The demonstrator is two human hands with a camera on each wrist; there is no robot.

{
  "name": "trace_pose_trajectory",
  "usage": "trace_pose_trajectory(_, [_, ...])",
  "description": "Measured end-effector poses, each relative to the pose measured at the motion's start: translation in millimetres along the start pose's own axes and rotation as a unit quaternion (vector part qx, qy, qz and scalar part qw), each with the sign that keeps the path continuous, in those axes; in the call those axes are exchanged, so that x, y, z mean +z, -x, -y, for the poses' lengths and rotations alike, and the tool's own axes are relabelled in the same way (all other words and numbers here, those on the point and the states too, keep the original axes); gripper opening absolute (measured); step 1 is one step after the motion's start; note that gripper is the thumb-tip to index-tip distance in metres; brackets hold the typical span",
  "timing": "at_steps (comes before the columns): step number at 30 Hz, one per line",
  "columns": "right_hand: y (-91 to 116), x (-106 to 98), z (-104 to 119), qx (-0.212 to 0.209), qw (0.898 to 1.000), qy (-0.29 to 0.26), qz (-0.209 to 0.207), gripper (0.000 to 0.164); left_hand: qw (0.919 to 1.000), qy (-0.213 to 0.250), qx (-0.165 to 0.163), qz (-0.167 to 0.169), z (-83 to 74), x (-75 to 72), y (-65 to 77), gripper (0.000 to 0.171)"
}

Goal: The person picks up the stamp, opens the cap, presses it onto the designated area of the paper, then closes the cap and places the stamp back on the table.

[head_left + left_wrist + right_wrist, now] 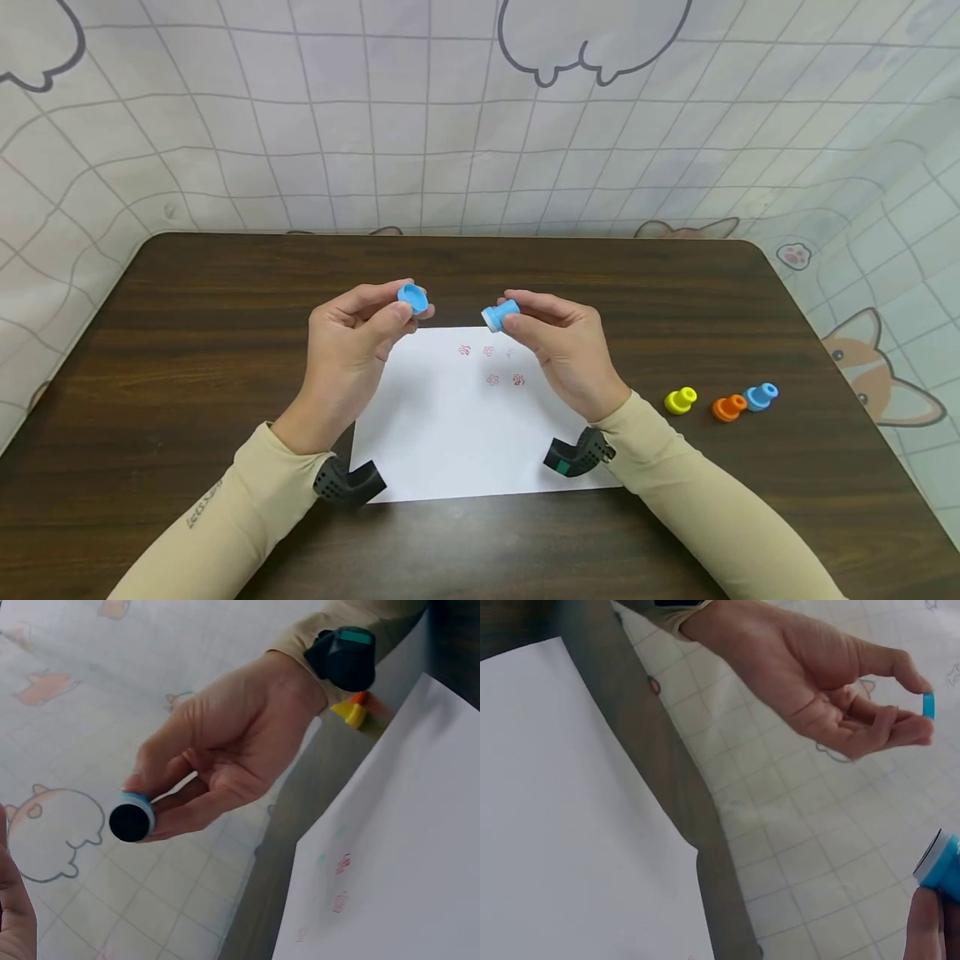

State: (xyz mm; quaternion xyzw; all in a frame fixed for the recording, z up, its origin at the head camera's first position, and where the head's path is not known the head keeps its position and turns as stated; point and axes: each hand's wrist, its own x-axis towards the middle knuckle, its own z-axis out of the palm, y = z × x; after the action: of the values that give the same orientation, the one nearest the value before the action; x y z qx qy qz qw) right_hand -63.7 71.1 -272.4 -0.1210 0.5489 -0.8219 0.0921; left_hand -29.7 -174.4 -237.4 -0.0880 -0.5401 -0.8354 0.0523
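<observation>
Between thumb and fingers my left hand [347,343] pinches a small round blue cap [413,297], its hollow side showing. My right hand [564,343] holds a blue stamp [500,316] by its handle, with the white-rimmed end tilted to the left. The stamp's dark round face [129,823] is bare in the left wrist view. Cap and stamp are apart, both above the far edge of a white sheet of paper [457,442]. Several small red flower-like prints [492,380] mark the sheet, some of them faint.
Right of the paper, a yellow stamp [680,401], an orange stamp [728,407] and another blue stamp [761,397] stand on the dark wooden table [187,350]. The last two are close together. A patterned white curtain [420,125] surrounds the table's back and sides.
</observation>
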Motion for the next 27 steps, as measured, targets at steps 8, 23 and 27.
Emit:
trace_pose_trajectory(8, [-7, 4, -3, -0.017, 0.999, 0.038, -0.013, 0.03, 0.9996, 0.024, 0.013, -0.01, -10.7, -5.1, -1.2, 0.031])
trace_pose_trajectory(23, [-11, -2, -18, -0.013, 0.991, 0.131, -0.008, 0.038, 0.9996, 0.023, 0.012, -0.007, -10.0, -10.5, -0.7, 0.026])
trace_pose_trajectory(27, [-12, -3, -22, -0.011, 0.984, 0.177, 0.004, 0.037, 0.9998, 0.017, 0.004, -0.007, -9.3, -12.0, -1.4, 0.03])
